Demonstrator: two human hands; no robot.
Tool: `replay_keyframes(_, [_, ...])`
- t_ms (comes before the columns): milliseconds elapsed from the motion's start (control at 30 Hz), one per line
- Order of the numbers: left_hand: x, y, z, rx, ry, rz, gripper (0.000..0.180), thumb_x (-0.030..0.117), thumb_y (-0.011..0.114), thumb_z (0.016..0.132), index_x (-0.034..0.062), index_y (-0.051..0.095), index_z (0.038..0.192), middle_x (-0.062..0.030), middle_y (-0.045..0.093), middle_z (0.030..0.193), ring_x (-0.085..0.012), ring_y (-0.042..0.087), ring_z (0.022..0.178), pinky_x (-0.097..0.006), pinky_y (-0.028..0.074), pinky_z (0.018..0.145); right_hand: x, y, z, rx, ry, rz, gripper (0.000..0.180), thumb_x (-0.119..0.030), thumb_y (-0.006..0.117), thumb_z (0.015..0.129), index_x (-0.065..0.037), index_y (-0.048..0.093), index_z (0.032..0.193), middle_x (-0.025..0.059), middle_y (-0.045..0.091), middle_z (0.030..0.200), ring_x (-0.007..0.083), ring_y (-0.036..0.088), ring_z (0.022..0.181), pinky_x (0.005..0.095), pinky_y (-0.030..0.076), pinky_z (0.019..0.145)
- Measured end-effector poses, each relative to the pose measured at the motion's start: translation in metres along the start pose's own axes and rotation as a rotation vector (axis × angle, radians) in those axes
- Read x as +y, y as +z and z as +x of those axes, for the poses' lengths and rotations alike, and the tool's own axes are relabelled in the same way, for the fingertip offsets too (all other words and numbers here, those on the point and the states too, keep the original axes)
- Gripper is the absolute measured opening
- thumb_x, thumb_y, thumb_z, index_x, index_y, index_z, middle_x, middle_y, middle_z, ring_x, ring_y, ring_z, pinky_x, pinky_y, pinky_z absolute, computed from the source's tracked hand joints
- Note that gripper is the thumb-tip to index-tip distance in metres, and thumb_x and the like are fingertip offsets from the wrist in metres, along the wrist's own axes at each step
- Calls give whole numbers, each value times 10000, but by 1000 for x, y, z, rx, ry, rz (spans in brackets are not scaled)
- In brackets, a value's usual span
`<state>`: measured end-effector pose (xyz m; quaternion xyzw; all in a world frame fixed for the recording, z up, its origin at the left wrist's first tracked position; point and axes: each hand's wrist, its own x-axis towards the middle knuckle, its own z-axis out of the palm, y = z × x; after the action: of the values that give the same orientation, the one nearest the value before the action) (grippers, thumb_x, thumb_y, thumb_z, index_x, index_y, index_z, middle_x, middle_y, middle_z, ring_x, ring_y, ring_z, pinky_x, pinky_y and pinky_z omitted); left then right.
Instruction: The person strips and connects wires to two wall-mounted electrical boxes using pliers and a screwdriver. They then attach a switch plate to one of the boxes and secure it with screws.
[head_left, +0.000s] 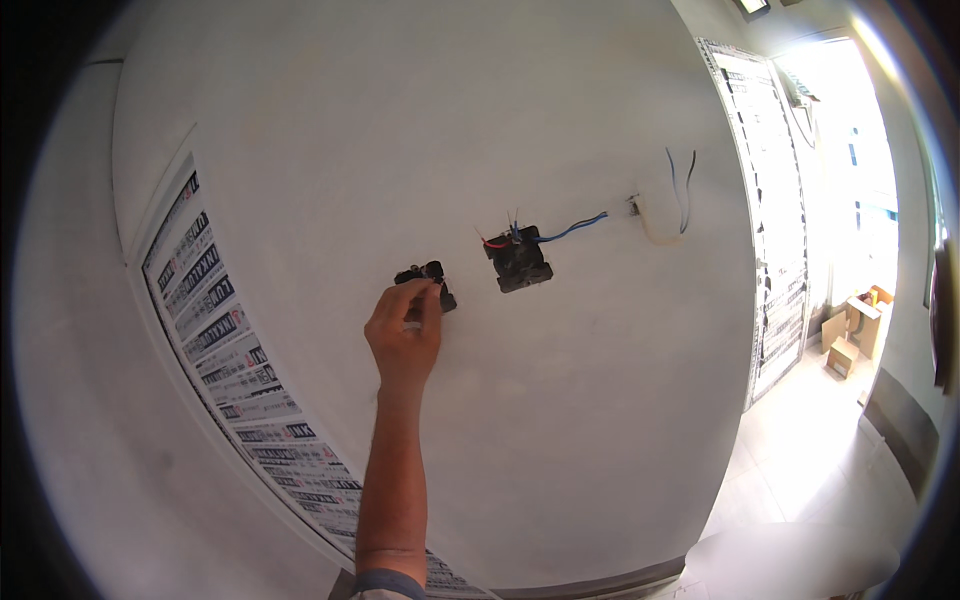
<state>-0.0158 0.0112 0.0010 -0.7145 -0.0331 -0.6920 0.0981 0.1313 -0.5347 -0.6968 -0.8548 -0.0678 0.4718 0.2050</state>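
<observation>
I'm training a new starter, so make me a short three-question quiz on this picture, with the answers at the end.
1. Multiple choice: where is the raised hand working?
A. at the left black wall box
B. at the right black wall box
C. at the tips of the blue wires

2. True or false: the longer blue wires from the right black wall box stick out toward the left.

3. Short answer: what stands on the floor at the far right?

Key:
1. A.
2. False: the blue wires stick out of the right black wall box toward the right.
3. Cardboard boxes.
</observation>
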Motion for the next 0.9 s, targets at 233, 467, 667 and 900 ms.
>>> replay_keyframes(233, [-3, -1, 9, 108, -555, -332, 139, 111, 696, 1003, -28, 687, 994, -85, 718, 834, -129, 701, 707, -275, 598, 639, 3, -17, 8, -35, -20, -49, 147, -164, 612, 980, -43, 694, 987, 91, 685, 705, 266, 615, 519, 437, 484, 474])
replay_keyframes(467, [17, 3, -11, 265, -597, -382, 165, 114, 695, 1004, -47, 660, 986, -82, 706, 834, -128, 680, 715, -281, 580, 653, 7, -32, 13, -34, -32, -53, 147, -166, 613, 979, -44, 695, 990, 90, 688, 708, 266, 617, 521, 436, 486, 478])
replay_keyframes(667, [63, -17, -135, 49, -358, -230, 102, 75, 648, 1029, -11, 655, 975, -64, 693, 778, -118, 649, 698, -274, 533, 658, -3, -47, 20, -42, -71, -76, 147, -167, 614, 979, -45, 696, 994, 90, 690, 711, 265, 619, 523, 436, 488, 480])
replay_keyframes(900, [197, -11, -409, -1010, -1161, -281, 434, 407, 752, 899, 67, 747, 1170, -231, 749, 1117, -410, 711, 1051, -482, 572, 927, -8, -54, 25, -15, -75, -77, 148, -168, 615, 978, -47, 697, 998, 89, 693, 714, 265, 621, 526, 436, 489, 484])
